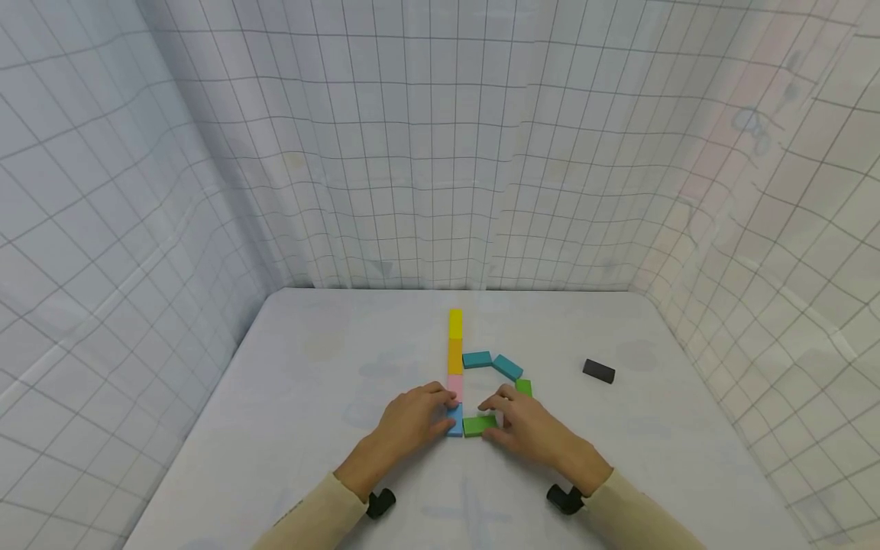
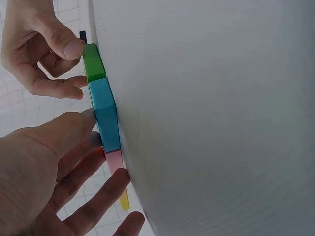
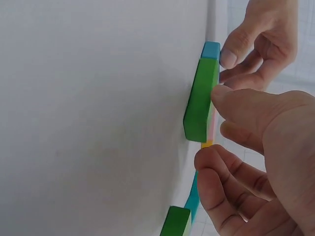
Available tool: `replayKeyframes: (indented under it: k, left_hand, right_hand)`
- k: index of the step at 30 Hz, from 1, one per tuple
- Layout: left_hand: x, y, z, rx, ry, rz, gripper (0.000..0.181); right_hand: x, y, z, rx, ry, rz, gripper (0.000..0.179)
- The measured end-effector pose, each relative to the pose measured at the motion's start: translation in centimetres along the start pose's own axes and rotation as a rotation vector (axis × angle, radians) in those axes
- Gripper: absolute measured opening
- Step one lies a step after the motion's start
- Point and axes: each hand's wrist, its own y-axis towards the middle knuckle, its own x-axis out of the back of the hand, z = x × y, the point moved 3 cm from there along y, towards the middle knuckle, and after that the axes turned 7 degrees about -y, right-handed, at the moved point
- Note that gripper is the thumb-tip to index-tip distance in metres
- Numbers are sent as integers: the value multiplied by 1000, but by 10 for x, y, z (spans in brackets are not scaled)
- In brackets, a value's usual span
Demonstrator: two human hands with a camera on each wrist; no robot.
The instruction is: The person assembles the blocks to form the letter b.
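Note:
A line of blocks runs up the table: a blue block (image 1: 455, 420) nearest, then a pink block (image 1: 455, 386), an orange block (image 1: 455, 356) and a yellow block (image 1: 456, 323). My left hand (image 1: 412, 416) touches the blue block with its thumb, its other fingers loosely spread beside the blue and pink ones. Against the blue block's right side lies a green block (image 1: 476, 426). The thumb of my right hand (image 1: 525, 428) rests on that green block; its other fingers are bent above the table, holding nothing. The right wrist view shows the green block (image 3: 201, 101) under the thumb.
Two teal blocks (image 1: 477, 360) (image 1: 508, 367) and a second green block (image 1: 524, 387) curve round to the right of the line. A black block (image 1: 599, 371) lies apart at the right. White gridded curtains (image 1: 433, 153) enclose the table (image 1: 309, 367).

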Motion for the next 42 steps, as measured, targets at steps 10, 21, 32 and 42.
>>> replayKeyframes:
  k: [10, 21, 32, 42]
  left_hand:
    - [0, 1, 1, 2, 4, 1, 28]
    - [1, 0, 2, -2, -18, -1, 29]
    - [-1, 0, 1, 18, -10, 22, 28]
    - [-1, -1, 1, 12, -18, 17, 26]
  right_hand:
    - [20, -6, -12, -52, -16, -66, 38]
    - [37, -13, -32, -44, -57, -176, 39]
    - [52, -25, -58, -162, -77, -242, 40]
    - [60, -34, -90, -254, -142, -265, 43]
